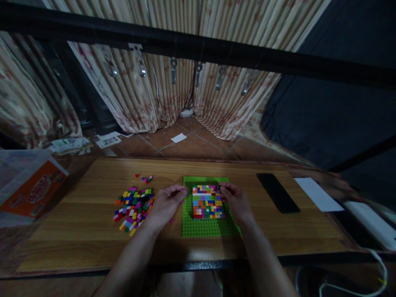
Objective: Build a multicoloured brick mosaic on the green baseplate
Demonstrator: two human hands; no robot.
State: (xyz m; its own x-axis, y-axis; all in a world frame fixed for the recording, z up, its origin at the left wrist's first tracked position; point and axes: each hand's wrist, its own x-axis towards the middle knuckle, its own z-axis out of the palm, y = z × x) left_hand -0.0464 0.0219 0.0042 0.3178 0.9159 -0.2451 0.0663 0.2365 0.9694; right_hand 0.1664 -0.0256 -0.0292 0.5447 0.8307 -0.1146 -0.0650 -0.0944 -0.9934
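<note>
A green studded baseplate [204, 232] lies on the wooden table, bearing a square block of many-coloured toy bricks [208, 202]. My left hand [167, 205] is over the plate's left edge, thumb and fingertips pinched together. Whatever is between them is too small to name. On the other side, my right hand [237, 203] has its fingers closed at the block's far right corner. Its fingertips hide what they grip there, if anything. Left of my left hand spreads a pile of loose toy bricks [133, 209] in mixed colours.
A few stray bricks [148, 180] lie beyond the pile. To the right rest a black phone [277, 193] and a white sheet of paper [318, 194]. A clear plastic box with an orange label [34, 189] stands at the left. A dark bar [185, 43] with metal hooks crosses above.
</note>
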